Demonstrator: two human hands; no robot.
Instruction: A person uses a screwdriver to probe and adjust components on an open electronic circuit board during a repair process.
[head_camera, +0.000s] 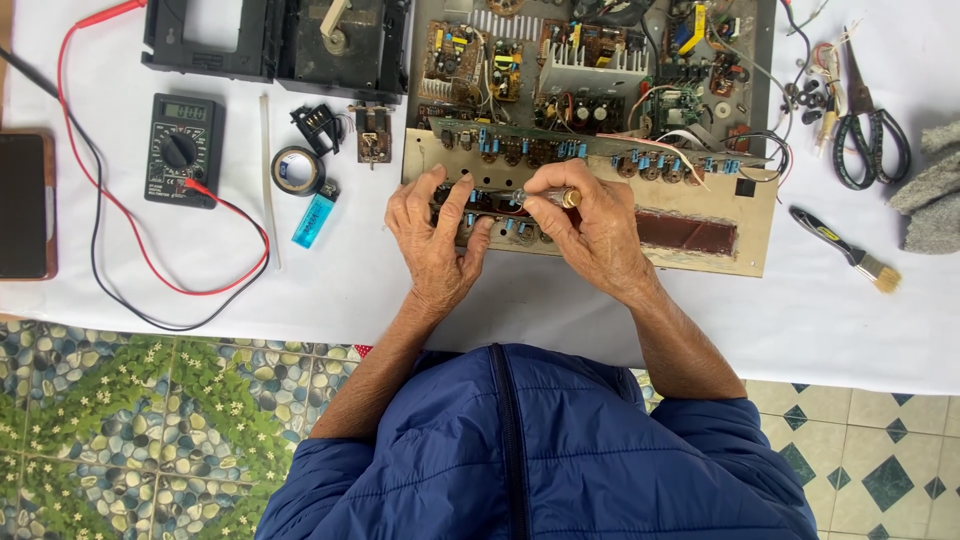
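Note:
An opened electronic chassis (720, 255) lies on the white cloth, full of circuit boards, capacitors and wires. My left hand (435, 235) rests on its front panel, fingers spread over the row of small knobs. My right hand (590, 225) grips a slim tool with a brass-coloured handle end (571, 198), held level over the long front circuit board (560, 150). The tool's tip points left toward my left fingers and is partly hidden.
A black multimeter (181, 150) with red and black leads sits at left, beside a tape roll (297, 170) and a blue lighter (313, 220). Black plastic casing (275, 40) lies at top left. Scissors (865, 140), a small brush (850, 250) and grey cloth (930, 190) lie at right.

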